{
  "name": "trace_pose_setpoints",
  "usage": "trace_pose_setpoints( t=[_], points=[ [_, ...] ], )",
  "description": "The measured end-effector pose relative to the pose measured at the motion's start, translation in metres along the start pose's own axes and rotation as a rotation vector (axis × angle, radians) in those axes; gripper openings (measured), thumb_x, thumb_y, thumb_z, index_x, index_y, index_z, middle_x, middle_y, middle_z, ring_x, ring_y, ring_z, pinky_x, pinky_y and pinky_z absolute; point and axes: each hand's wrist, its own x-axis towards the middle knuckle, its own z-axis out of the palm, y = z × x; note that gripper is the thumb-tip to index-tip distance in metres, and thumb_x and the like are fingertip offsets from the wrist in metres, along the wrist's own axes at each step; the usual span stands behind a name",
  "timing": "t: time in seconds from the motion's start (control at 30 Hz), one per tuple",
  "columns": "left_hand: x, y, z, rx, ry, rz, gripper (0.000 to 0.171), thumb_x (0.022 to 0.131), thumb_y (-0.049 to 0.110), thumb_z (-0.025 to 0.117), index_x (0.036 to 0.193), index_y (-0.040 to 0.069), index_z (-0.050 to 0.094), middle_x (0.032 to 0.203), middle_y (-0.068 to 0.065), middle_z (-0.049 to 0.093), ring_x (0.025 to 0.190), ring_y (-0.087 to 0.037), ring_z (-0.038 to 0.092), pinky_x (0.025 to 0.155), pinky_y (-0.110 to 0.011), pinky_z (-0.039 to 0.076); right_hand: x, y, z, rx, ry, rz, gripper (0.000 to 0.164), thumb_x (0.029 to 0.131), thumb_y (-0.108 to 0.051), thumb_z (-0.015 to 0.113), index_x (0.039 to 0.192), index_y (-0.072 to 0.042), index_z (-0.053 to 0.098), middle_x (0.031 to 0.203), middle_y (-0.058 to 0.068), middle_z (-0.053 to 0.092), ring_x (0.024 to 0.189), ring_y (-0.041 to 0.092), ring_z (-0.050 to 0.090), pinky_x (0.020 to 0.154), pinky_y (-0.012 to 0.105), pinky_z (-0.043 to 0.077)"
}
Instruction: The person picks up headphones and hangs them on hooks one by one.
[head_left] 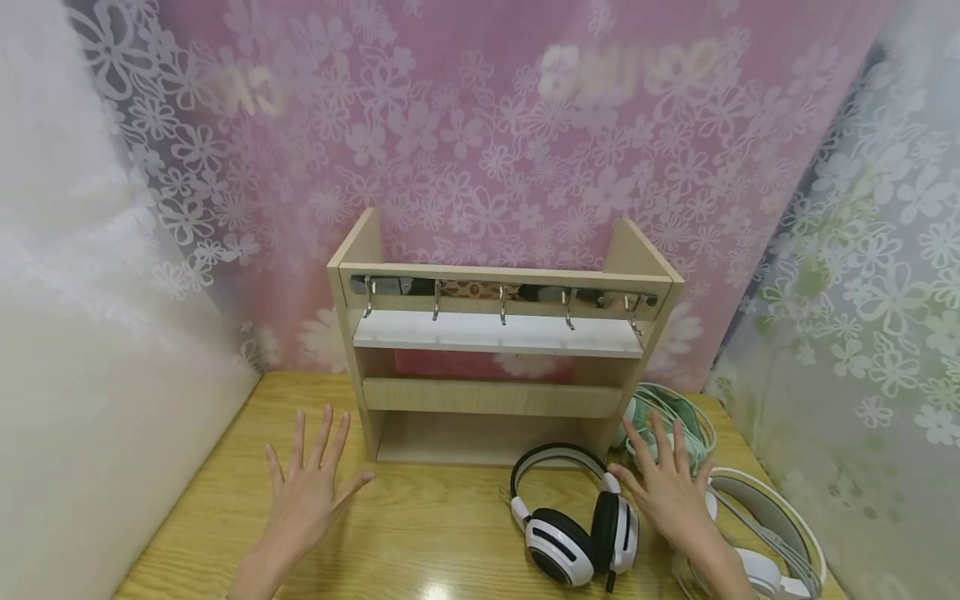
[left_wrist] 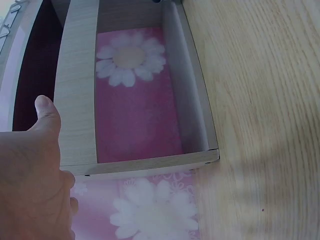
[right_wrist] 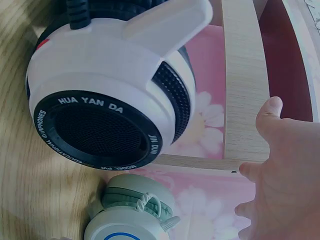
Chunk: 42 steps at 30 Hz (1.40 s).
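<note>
Palm down with fingers spread, my left hand hovers over the table's left part, in front of the shelf and holding nothing. My right hand, fingers also spread, is nearest to the black-and-white headphones; whether it touches them I cannot tell. In the right wrist view, their white ear cup looms beside the hand. Green-and-white headphones with a coiled cable lie behind that hand. White-and-grey headphones lie at the right, partly hidden by my forearm. A small wooden shelf stands upright between and beyond both hands.
Across the shelf's top front runs a metal rail with several hooks. Below it is a white shelf board. A pink flowered curtain hangs behind, with pale sheets at both sides. The wooden table extends toward me.
</note>
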Motion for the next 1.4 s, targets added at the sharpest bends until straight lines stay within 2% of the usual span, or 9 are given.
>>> trace_pose_setpoints(
  t=[0.3, 0.63, 0.67, 0.77, 0.9, 1.0, 1.07, 1.23, 1.4],
  points=[
    [0.007, -0.001, -0.012, -0.069, 0.070, 0.088, 0.087, 0.098, 0.049, 0.061, 0.165, 0.021, 0.013, 0.170, -0.011, 0.009, 0.156, -0.036, -0.007, 0.112, -0.077, -0.006, 0.005, 0.003, -0.010, 0.188, 0.098, -0.055, 0.071, 0.103, -0.041, 0.057, 0.162, -0.015, 0.026, 0.164, 0.032, 0.011, 0.148, 0.059, 0.002, 0.099, 0.088, 0.014],
    [0.016, -0.002, -0.034, -0.280, 0.204, 0.222, 0.056, 0.105, 0.014, 0.056, 0.157, 0.007, 0.036, 0.157, -0.020, 0.041, 0.139, -0.046, 0.043, 0.107, -0.070, 0.033, 0.007, 0.009, -0.015, 0.315, 0.263, -0.109, 0.050, 0.104, -0.023, 0.059, 0.150, -0.005, 0.047, 0.153, 0.026, 0.043, 0.134, 0.054, 0.042, 0.095, 0.073, 0.039],
    [0.017, -0.001, -0.037, -0.298, 0.223, 0.226, 0.053, 0.105, 0.012, 0.055, 0.155, 0.006, 0.039, 0.154, -0.020, 0.046, 0.135, -0.046, 0.047, 0.106, -0.068, 0.037, 0.007, 0.010, -0.015, 0.329, 0.278, -0.114, 0.048, 0.104, -0.021, 0.059, 0.148, -0.005, 0.049, 0.151, 0.025, 0.046, 0.133, 0.051, 0.045, 0.097, 0.070, 0.041],
    [0.020, 0.000, -0.045, -0.322, 0.295, 0.240, 0.044, 0.105, 0.007, 0.053, 0.148, 0.003, 0.049, 0.143, -0.019, 0.057, 0.126, -0.043, 0.058, 0.100, -0.059, 0.046, 0.008, 0.013, -0.014, 0.366, 0.311, -0.115, 0.042, 0.104, -0.017, 0.059, 0.145, -0.005, 0.054, 0.146, 0.020, 0.054, 0.125, 0.042, 0.054, 0.097, 0.038, 0.053],
    [0.028, 0.002, -0.056, -0.313, 0.412, 0.287, 0.037, 0.102, 0.001, 0.055, 0.139, 0.001, 0.058, 0.131, -0.015, 0.067, 0.116, -0.036, 0.065, 0.093, -0.046, 0.050, 0.008, 0.016, -0.012, 0.418, 0.320, -0.102, 0.038, 0.105, -0.016, 0.057, 0.142, -0.006, 0.058, 0.138, 0.017, 0.061, 0.116, 0.013, 0.062, 0.085, 0.001, 0.041],
    [0.036, 0.003, -0.065, -0.291, 0.487, 0.324, 0.035, 0.102, 0.000, 0.055, 0.136, 0.002, 0.061, 0.123, -0.013, 0.070, 0.110, -0.033, 0.068, 0.087, -0.041, 0.050, 0.009, 0.018, -0.012, 0.437, 0.306, -0.092, 0.037, 0.106, -0.019, 0.056, 0.141, -0.006, 0.059, 0.134, 0.017, 0.064, 0.111, -0.013, 0.053, 0.082, 0.000, 0.041],
    [0.041, 0.004, -0.072, -0.295, 0.504, 0.329, 0.034, 0.103, 0.001, 0.053, 0.135, 0.003, 0.062, 0.123, -0.013, 0.070, 0.110, -0.032, 0.067, 0.088, -0.041, 0.050, 0.010, 0.019, -0.012, 0.434, 0.299, -0.086, 0.036, 0.106, -0.021, 0.056, 0.140, -0.008, 0.060, 0.131, 0.014, 0.066, 0.108, -0.019, 0.050, 0.081, 0.004, 0.045],
    [0.056, 0.005, -0.087, -0.292, 0.551, 0.350, 0.033, 0.105, 0.006, 0.052, 0.136, 0.003, 0.062, 0.128, -0.015, 0.068, 0.113, -0.035, 0.066, 0.091, -0.048, 0.050, 0.014, 0.021, -0.010, 0.421, 0.303, -0.088, 0.031, 0.105, -0.020, 0.058, 0.134, -0.011, 0.065, 0.128, 0.009, 0.070, 0.103, -0.011, 0.058, 0.076, 0.014, 0.052],
    [0.071, 0.007, -0.101, -0.273, 0.592, 0.393, 0.036, 0.106, 0.011, 0.050, 0.140, 0.004, 0.059, 0.141, -0.013, 0.061, 0.126, -0.035, 0.059, 0.111, -0.040, 0.043, 0.017, 0.020, -0.006, 0.448, 0.290, -0.108, 0.028, 0.104, -0.017, 0.060, 0.129, -0.009, 0.068, 0.127, 0.012, 0.070, 0.103, -0.001, 0.063, 0.075, 0.018, 0.055]
  ],
)
